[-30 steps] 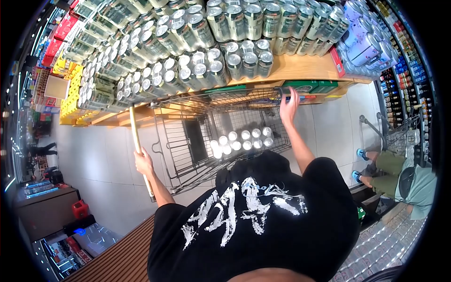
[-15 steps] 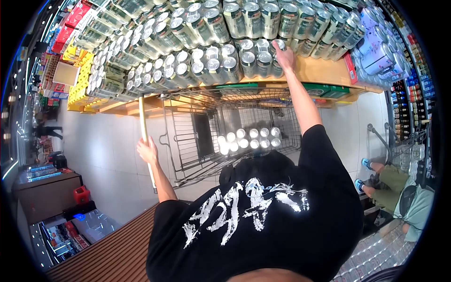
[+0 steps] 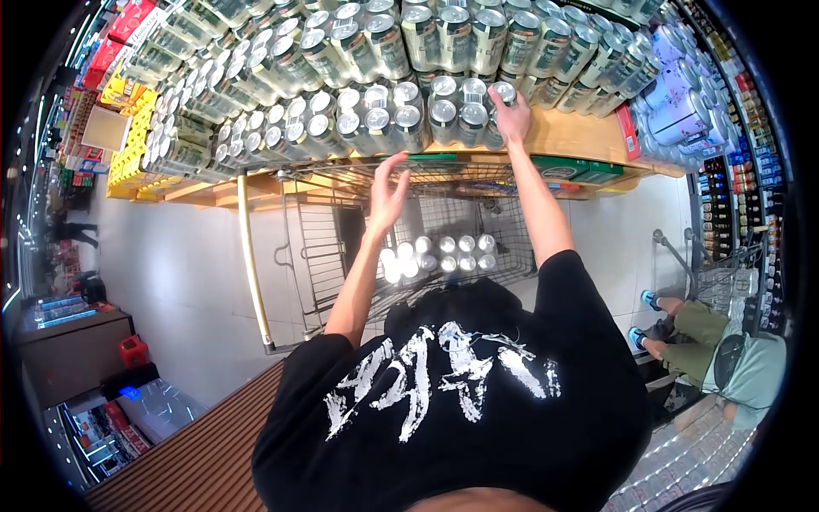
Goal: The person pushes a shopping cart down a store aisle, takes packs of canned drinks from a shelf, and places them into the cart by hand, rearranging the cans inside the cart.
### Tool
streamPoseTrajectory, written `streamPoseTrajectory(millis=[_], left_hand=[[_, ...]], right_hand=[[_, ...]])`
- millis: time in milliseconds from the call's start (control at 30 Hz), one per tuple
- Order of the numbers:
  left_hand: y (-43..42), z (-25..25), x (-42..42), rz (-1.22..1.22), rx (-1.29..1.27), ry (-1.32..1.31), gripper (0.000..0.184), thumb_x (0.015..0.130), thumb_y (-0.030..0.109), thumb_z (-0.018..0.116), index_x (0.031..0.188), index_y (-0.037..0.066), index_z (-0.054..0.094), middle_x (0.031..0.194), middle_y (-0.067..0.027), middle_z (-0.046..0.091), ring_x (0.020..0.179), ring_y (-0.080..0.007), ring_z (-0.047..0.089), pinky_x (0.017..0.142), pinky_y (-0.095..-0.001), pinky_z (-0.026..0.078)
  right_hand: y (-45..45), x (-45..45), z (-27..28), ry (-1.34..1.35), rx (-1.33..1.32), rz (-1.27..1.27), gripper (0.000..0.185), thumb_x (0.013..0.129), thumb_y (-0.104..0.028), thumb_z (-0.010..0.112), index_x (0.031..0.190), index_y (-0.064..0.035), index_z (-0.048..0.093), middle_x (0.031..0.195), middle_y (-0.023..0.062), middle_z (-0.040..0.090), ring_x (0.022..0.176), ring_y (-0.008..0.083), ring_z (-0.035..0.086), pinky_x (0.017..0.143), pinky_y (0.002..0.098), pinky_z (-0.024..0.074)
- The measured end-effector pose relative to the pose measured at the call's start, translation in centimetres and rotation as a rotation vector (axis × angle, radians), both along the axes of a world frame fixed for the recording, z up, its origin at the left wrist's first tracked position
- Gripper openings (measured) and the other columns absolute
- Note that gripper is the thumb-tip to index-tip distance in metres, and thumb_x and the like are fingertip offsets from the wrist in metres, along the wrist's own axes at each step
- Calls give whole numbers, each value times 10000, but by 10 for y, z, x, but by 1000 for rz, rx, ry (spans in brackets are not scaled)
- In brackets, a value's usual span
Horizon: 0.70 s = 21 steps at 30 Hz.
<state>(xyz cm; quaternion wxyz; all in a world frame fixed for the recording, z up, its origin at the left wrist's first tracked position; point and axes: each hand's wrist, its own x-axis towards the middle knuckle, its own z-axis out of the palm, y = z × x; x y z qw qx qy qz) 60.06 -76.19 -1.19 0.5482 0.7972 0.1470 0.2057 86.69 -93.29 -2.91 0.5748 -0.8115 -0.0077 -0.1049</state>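
My right hand (image 3: 513, 118) grips the right end of a shrink-wrapped pack of cans (image 3: 457, 112) at the front edge of the wooden shelf (image 3: 580, 134). Over the near side of the shopping cart (image 3: 309, 247), my left hand (image 3: 388, 193) is raised with its fingers apart, holding nothing, just below the neighbouring cans (image 3: 377, 122). Two groups of cans (image 3: 467, 254) lie inside the cart. The cart's pale handle (image 3: 251, 260) is free of both hands.
More packs of cans (image 3: 324, 53) are stacked behind. Purple cans (image 3: 682, 107) stand at the right. A person in green shorts (image 3: 695, 341) is by another cart at the right. A slatted wooden surface (image 3: 192, 444) lies at lower left.
My right hand went from the cart's rim to the pack of cans on the shelf. My left hand let go of the cart handle and moved right and up, towards the cans.
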Motion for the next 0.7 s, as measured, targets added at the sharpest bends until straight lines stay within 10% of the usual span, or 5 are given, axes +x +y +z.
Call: streamPoseTrajectory(millis=[267,500,700], left_hand=[[-18,-16,95,-61,-335,-25,543,944,262,559,1399,81,325,1322,-186,471,1230,-238,447,1041,-355,340],[-32,-17,90,-31,-347,-87,656,905,188,616,1422,82,226,1357,-209,404,1254,-266,416,1020,-374,367],[-19,-20,91,-64,-385,-106,523,849,73,663,1297,87,393,968,-26,547,943,-132,529,867,-293,428]], right_hand=[[-7,-32,5,-33,198,48,667,721,-369,798,1165,70,563,834,108,695,776,128,645,696,268,477],[-14,-61,6,-64,336,96,596,769,-192,779,1223,79,503,985,125,666,874,155,640,755,263,488],[-29,-93,12,-59,281,119,600,775,-170,777,1243,63,483,1018,120,650,933,133,616,785,262,489]])
